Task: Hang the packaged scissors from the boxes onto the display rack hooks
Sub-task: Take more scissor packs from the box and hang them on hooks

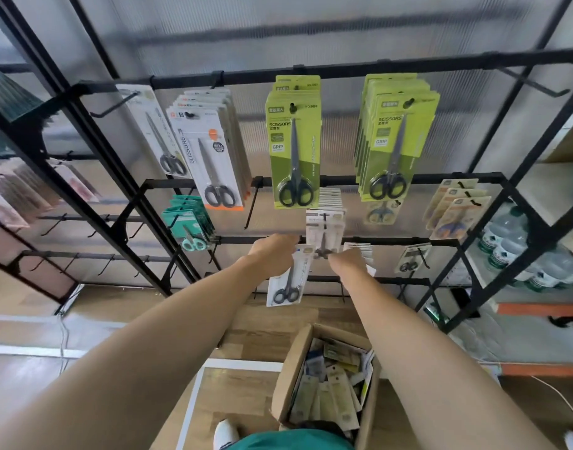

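Reaching toward the black display rack [327, 71], both bare arms extended to its lower rows. Left of the grip hung a teal scissors stack [189, 222] and, above it, an orange-trimmed white pack stack [213, 157]. The left hand [274, 254] was curled on the upper part of a white scissors pack [286, 280], holding it; the pack hung tilted below that hand, its dark handles lowermost. Directly above the grip, a white pack stack [325, 225] hung on a hook, and higher still a green scissors pack [293, 144]. The right hand [348, 263] was just beside the left, fingers curled at the bottom of the white stack; what they held, if anything, could not be determined. Above and right of the grip hung a second green stack [392, 141], with beige packs [457, 209] further right. Below the grip, toward the person, an open cardboard box [290, 378] of packaged scissors stood on the wooden floor [246, 339].
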The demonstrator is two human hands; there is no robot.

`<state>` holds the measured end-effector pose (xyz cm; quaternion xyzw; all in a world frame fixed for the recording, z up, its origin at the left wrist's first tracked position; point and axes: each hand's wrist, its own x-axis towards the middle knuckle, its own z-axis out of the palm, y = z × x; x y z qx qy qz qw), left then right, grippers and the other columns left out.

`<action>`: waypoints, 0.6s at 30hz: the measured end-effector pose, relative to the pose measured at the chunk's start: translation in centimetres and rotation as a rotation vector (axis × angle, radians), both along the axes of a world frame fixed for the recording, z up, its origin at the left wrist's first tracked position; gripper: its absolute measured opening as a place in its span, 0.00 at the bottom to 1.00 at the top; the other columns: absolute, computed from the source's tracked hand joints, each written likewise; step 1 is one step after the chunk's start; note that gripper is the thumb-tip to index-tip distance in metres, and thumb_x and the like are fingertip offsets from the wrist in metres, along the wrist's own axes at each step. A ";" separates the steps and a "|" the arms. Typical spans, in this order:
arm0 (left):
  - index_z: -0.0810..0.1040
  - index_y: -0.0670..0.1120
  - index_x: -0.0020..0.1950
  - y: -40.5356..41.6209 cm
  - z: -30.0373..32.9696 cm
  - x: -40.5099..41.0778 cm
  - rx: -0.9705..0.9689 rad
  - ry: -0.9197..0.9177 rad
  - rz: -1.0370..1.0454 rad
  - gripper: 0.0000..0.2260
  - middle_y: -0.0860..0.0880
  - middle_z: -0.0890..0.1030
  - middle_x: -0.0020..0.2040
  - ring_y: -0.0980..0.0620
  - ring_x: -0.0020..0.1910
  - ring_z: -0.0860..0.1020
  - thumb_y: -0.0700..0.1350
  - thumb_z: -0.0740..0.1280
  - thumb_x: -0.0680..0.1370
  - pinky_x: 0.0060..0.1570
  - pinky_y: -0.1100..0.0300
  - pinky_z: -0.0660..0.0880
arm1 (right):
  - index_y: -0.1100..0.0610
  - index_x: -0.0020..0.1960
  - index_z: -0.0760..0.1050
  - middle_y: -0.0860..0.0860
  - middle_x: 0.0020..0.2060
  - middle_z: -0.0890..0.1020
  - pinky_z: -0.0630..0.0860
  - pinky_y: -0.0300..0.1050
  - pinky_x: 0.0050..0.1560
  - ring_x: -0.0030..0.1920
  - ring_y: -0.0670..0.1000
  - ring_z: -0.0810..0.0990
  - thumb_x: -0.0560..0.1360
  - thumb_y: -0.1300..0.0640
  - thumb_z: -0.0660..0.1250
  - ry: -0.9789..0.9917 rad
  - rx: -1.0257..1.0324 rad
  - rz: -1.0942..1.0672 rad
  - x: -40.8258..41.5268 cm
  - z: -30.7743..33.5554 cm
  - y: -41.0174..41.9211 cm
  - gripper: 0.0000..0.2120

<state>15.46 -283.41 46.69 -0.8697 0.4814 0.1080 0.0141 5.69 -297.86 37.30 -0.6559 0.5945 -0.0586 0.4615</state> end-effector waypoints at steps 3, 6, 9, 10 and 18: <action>0.68 0.43 0.71 -0.1 0.0 -0.9 0.061 0.007 -0.065 0.17 0.45 0.69 0.72 0.43 0.68 0.69 0.38 0.57 0.82 0.61 0.49 0.74 | 0.62 0.61 0.74 0.57 0.49 0.81 0.74 0.45 0.43 0.51 0.58 0.80 0.77 0.50 0.67 -0.091 0.008 0.124 -1.8 1.4 1.8 0.18; 0.67 0.45 0.70 -0.5 0.1 -1.4 0.044 0.013 -0.050 0.17 0.44 0.73 0.68 0.42 0.61 0.75 0.37 0.58 0.81 0.50 0.52 0.76 | 0.57 0.54 0.78 0.54 0.50 0.81 0.76 0.48 0.52 0.52 0.54 0.79 0.75 0.62 0.66 -0.276 0.122 0.331 -3.3 2.2 2.9 0.09; 0.66 0.46 0.70 -0.8 0.3 -2.1 0.053 0.002 -0.032 0.17 0.44 0.75 0.65 0.42 0.59 0.76 0.37 0.58 0.81 0.51 0.51 0.76 | 0.56 0.57 0.78 0.52 0.55 0.82 0.74 0.49 0.60 0.56 0.50 0.79 0.76 0.61 0.67 -0.397 0.197 0.423 -4.3 2.9 4.1 0.11; 0.67 0.46 0.69 -0.9 0.3 -2.2 0.044 -0.003 -0.020 0.16 0.43 0.76 0.64 0.42 0.59 0.77 0.37 0.58 0.81 0.49 0.51 0.75 | 0.55 0.58 0.78 0.50 0.55 0.82 0.74 0.48 0.60 0.56 0.48 0.79 0.78 0.58 0.67 -0.427 0.184 0.420 -4.6 3.0 4.4 0.09; 0.66 0.45 0.68 -0.7 1.2 -2.5 -0.140 0.150 0.038 0.14 0.43 0.78 0.57 0.47 0.46 0.75 0.44 0.61 0.83 0.40 0.55 0.69 | 0.60 0.55 0.71 0.54 0.46 0.77 0.68 0.46 0.41 0.45 0.53 0.75 0.83 0.51 0.58 -0.346 -0.139 0.184 -4.4 2.8 4.3 0.12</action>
